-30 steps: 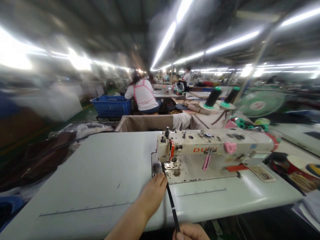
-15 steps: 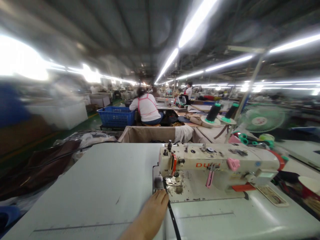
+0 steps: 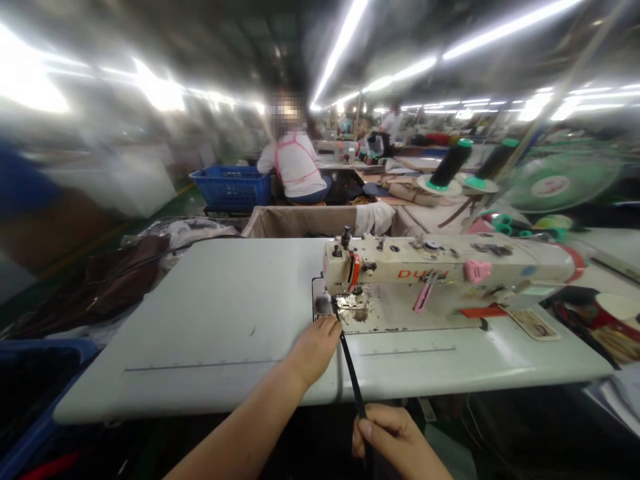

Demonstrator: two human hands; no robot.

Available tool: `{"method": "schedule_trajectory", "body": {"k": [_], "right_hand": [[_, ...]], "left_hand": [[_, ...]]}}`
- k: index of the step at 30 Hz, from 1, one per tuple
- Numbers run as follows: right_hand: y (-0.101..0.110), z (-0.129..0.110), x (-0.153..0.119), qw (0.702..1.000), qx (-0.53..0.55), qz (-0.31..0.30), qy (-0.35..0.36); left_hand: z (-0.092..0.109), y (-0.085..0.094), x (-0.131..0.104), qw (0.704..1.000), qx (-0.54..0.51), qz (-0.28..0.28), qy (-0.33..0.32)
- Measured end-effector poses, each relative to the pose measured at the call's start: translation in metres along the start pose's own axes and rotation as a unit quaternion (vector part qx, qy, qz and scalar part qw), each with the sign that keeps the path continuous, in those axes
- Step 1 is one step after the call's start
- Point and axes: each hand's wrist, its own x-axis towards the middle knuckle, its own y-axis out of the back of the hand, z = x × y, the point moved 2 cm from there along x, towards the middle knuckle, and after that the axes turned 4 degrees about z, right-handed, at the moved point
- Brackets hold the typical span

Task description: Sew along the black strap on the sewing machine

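A cream sewing machine (image 3: 440,277) stands on a white work table (image 3: 215,320). A narrow black strap (image 3: 350,370) runs from under the machine's needle down over the table's front edge. My left hand (image 3: 317,347) lies flat on the table with its fingertips on the strap just in front of the needle plate. My right hand (image 3: 395,443) is below the table edge, closed on the lower part of the strap.
Two black thread cones (image 3: 450,163) and a green fan (image 3: 560,183) stand behind the machine. A cloth-lined bin (image 3: 295,223) sits behind the table, and a blue crate (image 3: 233,187) beside a seated person (image 3: 297,167). Dark fabric (image 3: 115,283) is piled at the left.
The view tipped up and then back down, so my right hand left the picture and has returned on the strap. My left hand stays at the needle.
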Motion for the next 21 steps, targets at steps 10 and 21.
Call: {"method": "schedule_trajectory", "body": {"k": [10, 21], "right_hand": [[-0.002, 0.008, 0.004, 0.999, 0.009, 0.022, -0.033], [0.002, 0.011, 0.005, 0.999, -0.037, 0.009, -0.005]], "left_hand": [[-0.001, -0.008, 0.000, 0.999, -0.022, -0.015, 0.024], [0.002, -0.005, -0.002, 1.000, -0.001, -0.027, 0.014]]}}
